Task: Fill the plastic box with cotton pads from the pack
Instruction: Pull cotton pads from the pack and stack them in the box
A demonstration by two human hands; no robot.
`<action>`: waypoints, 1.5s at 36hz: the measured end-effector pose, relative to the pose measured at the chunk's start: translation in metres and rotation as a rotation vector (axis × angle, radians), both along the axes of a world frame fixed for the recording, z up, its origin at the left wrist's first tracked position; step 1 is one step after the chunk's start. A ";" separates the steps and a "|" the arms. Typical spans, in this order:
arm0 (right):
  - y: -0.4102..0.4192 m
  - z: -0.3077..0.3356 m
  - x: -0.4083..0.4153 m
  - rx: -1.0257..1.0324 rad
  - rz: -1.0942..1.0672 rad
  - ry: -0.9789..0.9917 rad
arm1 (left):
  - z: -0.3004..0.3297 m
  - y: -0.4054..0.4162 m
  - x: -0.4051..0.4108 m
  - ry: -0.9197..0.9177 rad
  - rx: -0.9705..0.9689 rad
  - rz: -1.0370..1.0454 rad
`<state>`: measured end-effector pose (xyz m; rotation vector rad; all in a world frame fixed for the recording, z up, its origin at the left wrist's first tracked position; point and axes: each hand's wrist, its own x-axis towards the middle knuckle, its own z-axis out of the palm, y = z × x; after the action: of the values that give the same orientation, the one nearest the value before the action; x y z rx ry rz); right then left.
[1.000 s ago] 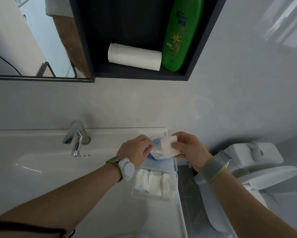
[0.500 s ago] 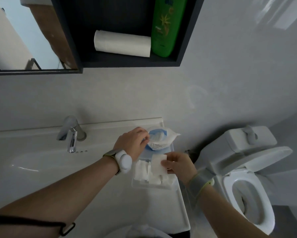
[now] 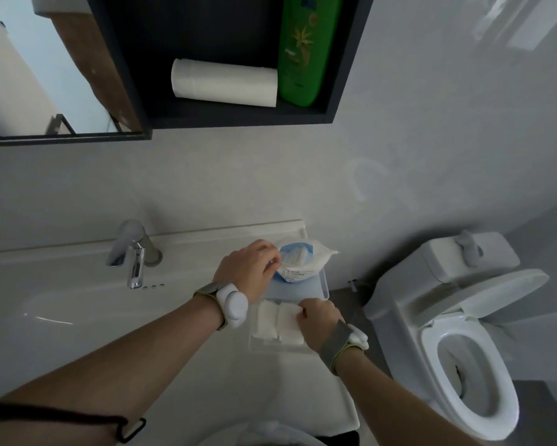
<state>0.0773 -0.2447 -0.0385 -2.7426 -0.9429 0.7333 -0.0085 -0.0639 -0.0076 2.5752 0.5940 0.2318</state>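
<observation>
A blue and white pack of cotton pads (image 3: 298, 263) lies on the box's hinged lid (image 3: 295, 289) at the right end of the washbasin counter. My left hand (image 3: 250, 272) grips the pack's open edge. In front of it the clear plastic box (image 3: 254, 344) holds rows of white cotton pads (image 3: 277, 325). My right hand (image 3: 319, 320) is down in the box, pinching a pad stack among the others; its fingertips are partly hidden.
A chrome tap (image 3: 130, 252) stands over the white basin (image 3: 77, 317) to the left. An open toilet (image 3: 470, 365) is close on the right. Above hang a mirror (image 3: 29, 75) and a dark shelf (image 3: 238, 117) with a paper roll (image 3: 224, 82) and a green bottle (image 3: 303, 49).
My right hand pulled a stack of pads out of the pack and carried it down into the box. My left hand stayed on the pack.
</observation>
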 end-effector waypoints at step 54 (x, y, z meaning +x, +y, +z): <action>-0.038 -0.002 0.030 -0.007 0.781 -0.090 | 0.007 0.004 -0.005 -0.028 0.023 -0.001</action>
<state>0.1070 -0.2828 -0.0400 -2.3733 -2.0662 0.6943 -0.0134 -0.0603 -0.0011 2.5902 0.5828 0.2755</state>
